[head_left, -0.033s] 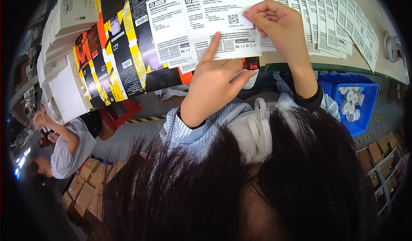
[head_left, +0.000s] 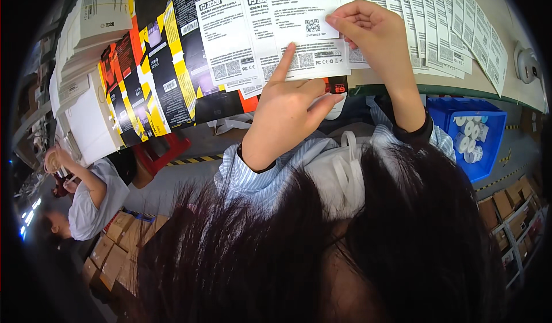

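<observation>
My right hand (head_left: 371, 35) pinches the right edge of a white label (head_left: 312, 26) with a square code between thumb and forefinger. That label lies over the upper part of a white printed card (head_left: 322, 70). My left hand (head_left: 290, 107) rests at the lower left of this card, its forefinger stretched out with the tip on the printed surface, the thumb apart and the other fingers bent. To the left, a similar white card (head_left: 227, 41) overlaps its neighbours. More printed cards (head_left: 422, 35) are fanned in an overlapping row to the right.
Black, yellow and red printed packaging (head_left: 172, 87) lies under the left cards. White stacked boxes (head_left: 103, 18) stand at the far left. A blue bin (head_left: 489, 159) with white rolls is below the table's right edge. Another person (head_left: 95, 196) works at the lower left.
My hands, the label and the cards have not visibly moved. The other person's hands at the left have shifted slightly.
</observation>
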{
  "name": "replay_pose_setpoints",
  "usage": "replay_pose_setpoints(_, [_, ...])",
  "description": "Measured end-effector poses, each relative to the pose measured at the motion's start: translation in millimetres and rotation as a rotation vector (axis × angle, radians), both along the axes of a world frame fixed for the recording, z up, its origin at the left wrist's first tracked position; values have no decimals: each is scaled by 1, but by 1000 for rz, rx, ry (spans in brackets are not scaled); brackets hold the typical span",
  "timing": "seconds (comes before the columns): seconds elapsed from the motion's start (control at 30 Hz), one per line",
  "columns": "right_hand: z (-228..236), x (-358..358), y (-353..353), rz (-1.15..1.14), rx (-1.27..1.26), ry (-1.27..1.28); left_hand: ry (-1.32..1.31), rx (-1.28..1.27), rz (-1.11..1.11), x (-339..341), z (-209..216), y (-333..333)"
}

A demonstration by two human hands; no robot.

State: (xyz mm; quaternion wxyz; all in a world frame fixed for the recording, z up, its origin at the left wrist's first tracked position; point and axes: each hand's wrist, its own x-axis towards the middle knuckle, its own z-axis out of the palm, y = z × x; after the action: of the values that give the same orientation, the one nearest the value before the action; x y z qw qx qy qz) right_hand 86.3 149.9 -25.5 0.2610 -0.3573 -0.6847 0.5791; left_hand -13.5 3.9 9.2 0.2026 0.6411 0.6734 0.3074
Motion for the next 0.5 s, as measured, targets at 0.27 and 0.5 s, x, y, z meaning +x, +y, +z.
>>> replay_pose_setpoints(0.27, [15,-10,-19,-26,463,-483,2,-5,6,-1,-2,0])
replay_pose_setpoints(0.5, [-6,-10,-17,-136,693,-295,-2,8,4,1,3,-4])
